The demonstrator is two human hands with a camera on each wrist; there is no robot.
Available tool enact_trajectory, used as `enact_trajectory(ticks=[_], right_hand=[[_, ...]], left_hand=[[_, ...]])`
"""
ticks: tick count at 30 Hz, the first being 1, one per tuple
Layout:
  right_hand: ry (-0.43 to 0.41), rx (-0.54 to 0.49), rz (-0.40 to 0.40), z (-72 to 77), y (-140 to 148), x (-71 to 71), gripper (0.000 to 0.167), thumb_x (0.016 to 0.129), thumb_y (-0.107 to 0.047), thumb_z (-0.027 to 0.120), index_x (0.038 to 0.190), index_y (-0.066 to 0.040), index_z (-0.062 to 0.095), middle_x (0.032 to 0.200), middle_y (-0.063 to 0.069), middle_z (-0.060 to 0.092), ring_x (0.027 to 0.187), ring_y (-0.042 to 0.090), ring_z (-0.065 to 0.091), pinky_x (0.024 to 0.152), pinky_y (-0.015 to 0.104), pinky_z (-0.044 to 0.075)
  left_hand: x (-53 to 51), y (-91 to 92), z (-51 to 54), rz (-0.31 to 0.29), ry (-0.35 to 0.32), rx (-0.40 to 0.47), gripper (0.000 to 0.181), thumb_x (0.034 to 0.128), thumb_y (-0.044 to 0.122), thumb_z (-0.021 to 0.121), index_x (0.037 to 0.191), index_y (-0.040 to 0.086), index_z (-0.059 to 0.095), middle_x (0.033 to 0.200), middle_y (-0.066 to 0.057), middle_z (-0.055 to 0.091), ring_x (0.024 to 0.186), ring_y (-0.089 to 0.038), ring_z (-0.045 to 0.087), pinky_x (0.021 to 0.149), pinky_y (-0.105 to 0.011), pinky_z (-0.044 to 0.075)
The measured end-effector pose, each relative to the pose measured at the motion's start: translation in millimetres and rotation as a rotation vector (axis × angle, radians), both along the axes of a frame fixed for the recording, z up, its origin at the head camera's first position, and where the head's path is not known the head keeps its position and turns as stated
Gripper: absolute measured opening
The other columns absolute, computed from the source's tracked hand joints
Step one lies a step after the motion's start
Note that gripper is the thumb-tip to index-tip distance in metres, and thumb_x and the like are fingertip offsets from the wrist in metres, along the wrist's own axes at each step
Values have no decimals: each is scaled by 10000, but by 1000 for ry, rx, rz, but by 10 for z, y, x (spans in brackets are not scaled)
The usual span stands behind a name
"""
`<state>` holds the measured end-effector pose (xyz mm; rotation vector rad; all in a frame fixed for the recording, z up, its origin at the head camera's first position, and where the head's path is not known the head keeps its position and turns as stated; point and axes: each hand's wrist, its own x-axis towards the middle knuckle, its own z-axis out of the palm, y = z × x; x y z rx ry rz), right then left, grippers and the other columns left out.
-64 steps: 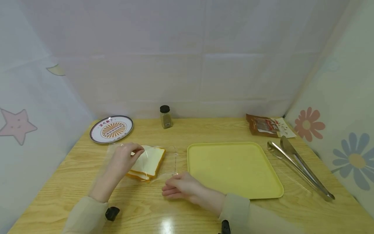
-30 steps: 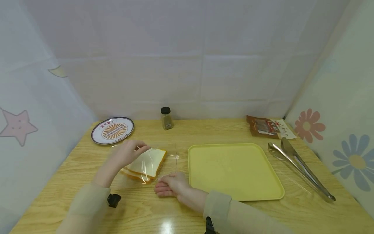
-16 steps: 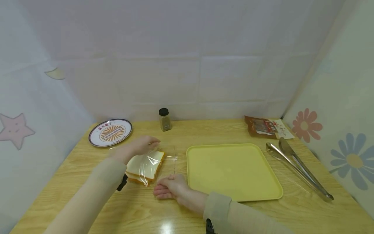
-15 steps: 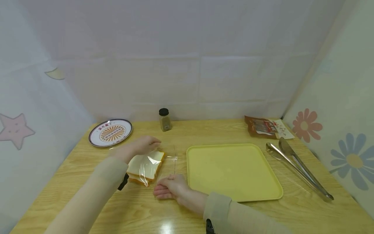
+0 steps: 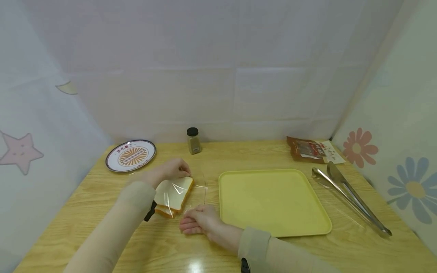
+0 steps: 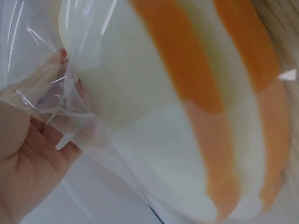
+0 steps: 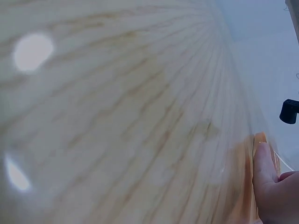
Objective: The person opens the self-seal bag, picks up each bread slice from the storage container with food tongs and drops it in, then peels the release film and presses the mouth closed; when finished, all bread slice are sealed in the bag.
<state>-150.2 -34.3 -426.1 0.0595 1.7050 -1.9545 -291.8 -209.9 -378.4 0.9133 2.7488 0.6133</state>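
Note:
Two stacked bread slices [image 5: 173,194], white with orange-brown crusts, lie inside a clear plastic bag [image 5: 201,186] left of the yellow tray. My left hand [image 5: 175,168] reaches over the far side of the bread, its fingers bent down and pinching the bag's film. In the left wrist view, wrinkled film gathers at the left hand [image 6: 39,158], close beside the crusts; some fingertips are hidden. At the bag's near right corner, my right hand [image 5: 201,220] lies palm turned up, thumb and forefinger pinching the bag's edge, other fingers loosely bent. The right wrist view mostly shows tabletop.
A yellow tray [image 5: 273,203] lies right of the bag, with metal tongs [image 5: 351,199] beyond it. Along the back stand a patterned plate [image 5: 131,156], a black-lidded spice jar [image 5: 193,141] and a brown food packet [image 5: 308,149]. Fabric walls enclose the table.
My left hand has moved right along the bread's far side, and its fingers now bend down. The right hand shifted slightly left early on, then stayed put. The bread has shifted slightly.

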Motion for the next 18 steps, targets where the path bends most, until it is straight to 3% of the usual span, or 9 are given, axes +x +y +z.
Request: enact_trajectory(ticks=[4,9,14,18], right_hand=[[50,14,-11,-16,11,-12,237,919,-80,564,1022,122,633,899,250,698,776,286,718,656,328,602],[174,68,-17,29,57,-55,249,927,-74,537,988,137,653,888,259,698,768,288,718,643,307,601],[321,118,-33,194,178,-144,226,909,-39,538,936,138,677,857,253,701,761,293,718,664,326,600],[449,173,-46,336,296,-230,206,911,-36,567,974,125,679,858,237,704,767,304,716,672,346,601]], left_hand=[[21,-71,17,26,35,58,89,861,44,652,825,26,732,812,-78,721,729,-103,610,677,-243,515],[68,-203,84,89,56,127,85,855,68,668,841,23,739,844,-100,726,787,-156,638,701,-256,515],[108,-368,185,243,90,169,128,860,172,688,901,66,748,907,-90,731,857,-208,665,737,-319,544],[202,-526,318,359,93,236,218,883,234,664,988,54,729,943,-107,727,872,-192,670,777,-352,558]])
